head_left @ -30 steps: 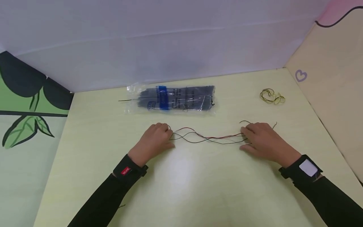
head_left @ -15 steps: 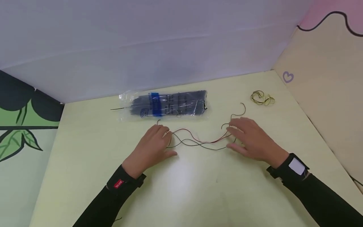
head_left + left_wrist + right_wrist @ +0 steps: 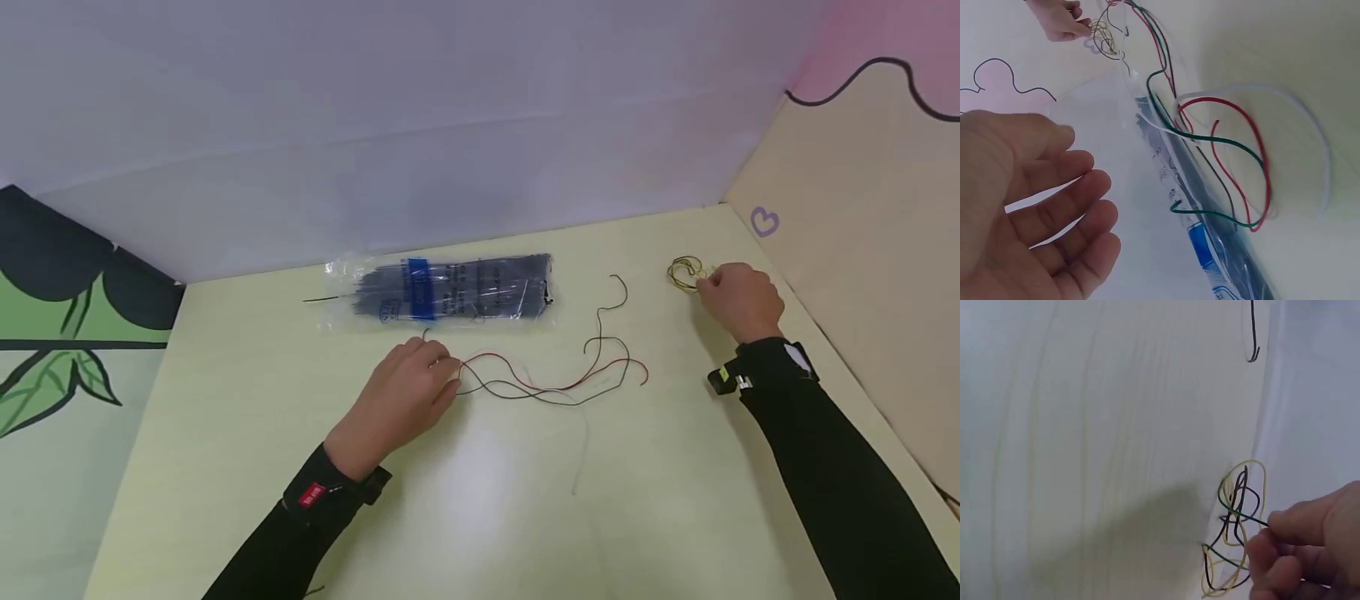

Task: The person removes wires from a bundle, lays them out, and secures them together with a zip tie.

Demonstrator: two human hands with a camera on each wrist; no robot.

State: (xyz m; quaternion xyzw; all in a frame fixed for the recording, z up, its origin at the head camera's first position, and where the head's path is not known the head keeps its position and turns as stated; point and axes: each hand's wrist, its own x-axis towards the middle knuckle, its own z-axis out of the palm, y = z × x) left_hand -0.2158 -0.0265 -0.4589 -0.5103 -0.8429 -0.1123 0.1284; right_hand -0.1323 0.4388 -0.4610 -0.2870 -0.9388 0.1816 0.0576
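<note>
In the head view, several thin wires (image 3: pixel 573 404), coloured red, dark green, black and white, lie loosely crossed on the table (image 3: pixel 480 517). My left hand (image 3: pixel 397 396) is at their left ends. In the left wrist view its fingers (image 3: pixel 1079 194) are loosely bent, with nothing between them and the wires (image 3: pixel 1266 156) apart from the palm. At the back right, my right hand (image 3: pixel 742 300) is over a small coil of yellow, green and black wire (image 3: pixel 682 271). Seen from the right wrist, thumb and forefinger pinch a green strand of that coil (image 3: pixel 1235 519).
A clear plastic bag of dark grey strips (image 3: pixel 480 287) with a blue band lies behind the wires, one strip (image 3: pixel 320 298) poking out at left. A pale back wall (image 3: pixel 420 192) and a beige right wall (image 3: pixel 862 250) bound the table. A short wire end (image 3: pixel 315 591) shows beside the left sleeve.
My right hand has let go of the loose wires' right ends and moved back and right to the coil, pinching it. The freed wire ends lie spread out. The left hand has barely moved.
</note>
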